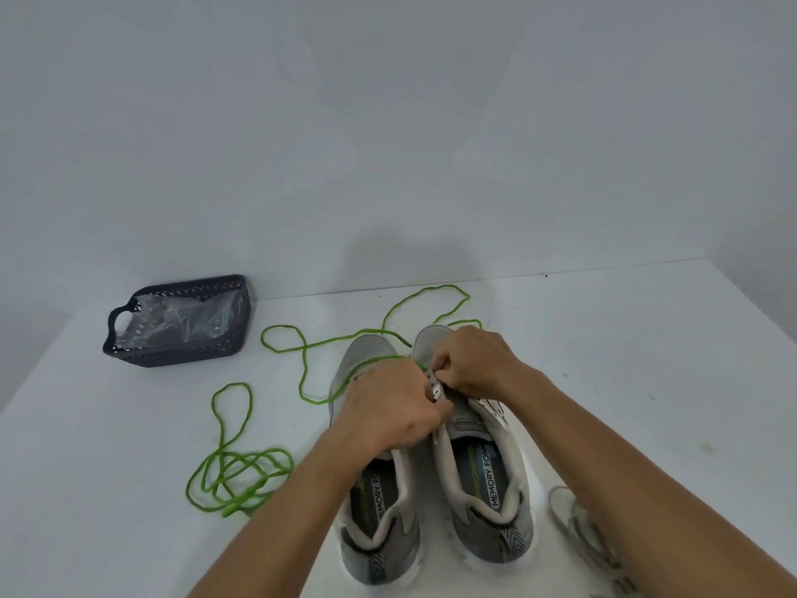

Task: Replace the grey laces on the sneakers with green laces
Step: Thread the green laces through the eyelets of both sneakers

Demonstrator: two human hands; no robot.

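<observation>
Left hand [388, 407]: fingers curled, pinching the green lace [302, 347].
Right hand [470, 360]: fingertips pinched at the right sneaker [478, 476] eyelets.
Risk: slack beyond the fingers could snag, pulling the lace unevenly.

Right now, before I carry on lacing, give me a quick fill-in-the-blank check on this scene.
1. Both hands, left hand and right hand, work at the eyelets of the ____ sneaker.
2. The basket holds a clear ____ bag.
3. The loose lace piled left of the sneakers is ____.

Missing: right; plastic; green
</observation>
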